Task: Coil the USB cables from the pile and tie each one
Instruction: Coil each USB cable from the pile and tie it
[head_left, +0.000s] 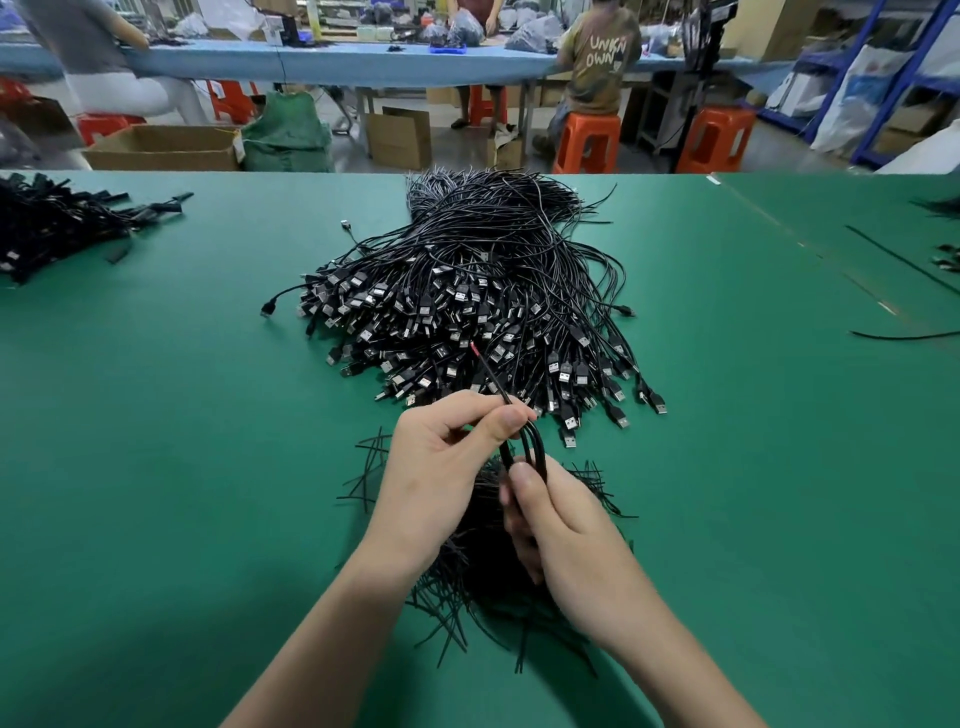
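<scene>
Head camera, at the green work table: your 2 hands meet just in front of the pile of USB cables, with 1 black cable held between them. Your left hand has its fingers curled, and thumb and forefinger pinch the cable near its bare end. That end rises past the knuckles toward the pile and shows a red tip. Your right hand sits just below and to the right, thumb pressed down on the cable where it bends into a small loop of several strands. The rest of that hand's fingers are folded under, and you cannot tell how much cable they enclose.

The pile lies mid-table, well within reach. Its plugs fan toward you, and its thin leads are gathered at the far edge. Beneath your wrists lies a loose heap of short black ties (some poke out to either side). At the far left of the table lies a second heap of black cables, and a few stray black strands cross the right edge.

Beyond the table, a person in a tan shirt sits on an orange stool at a long blue bench. An open cardboard box stands on the floor to the left.
</scene>
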